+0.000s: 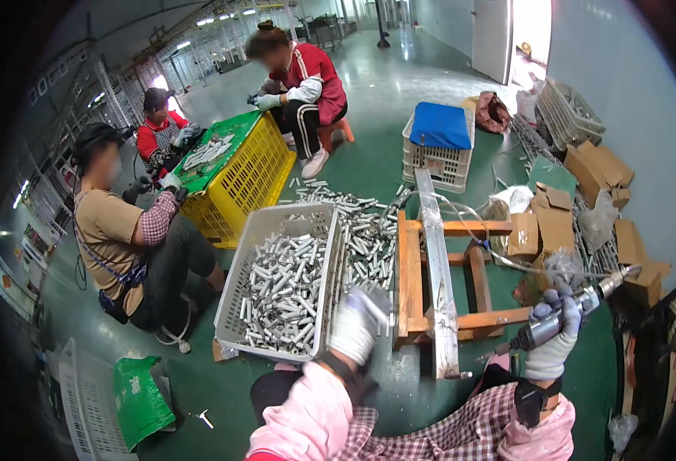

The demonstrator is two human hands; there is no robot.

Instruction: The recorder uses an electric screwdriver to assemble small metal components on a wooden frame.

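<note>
My right hand (554, 338), in a grey-white glove, is closed around a straight air screwdriver (541, 329). Its tip points down to the left, and a hose fitting sits at its upper right end. My left hand (353, 330), gloved in white, is blurred by motion at the right rim of a grey plastic crate (228, 303). A pale streak shows at its fingers; whether it holds a piece is unclear. Short silver metal tubes (284, 288) fill the crate. Between my hands, a long metal bar (439, 284) lies across a wooden frame (409, 269), a small fitting at its near end.
More tubes (368, 238) lie on the floor behind the crate. Three people sit around a yellow crate (253, 177) with a green top. A white crate (438, 161) under a blue cover stands farther back. Cardboard boxes (599, 169) and bags line the right wall; a pale hose (499, 253) crosses the frame.
</note>
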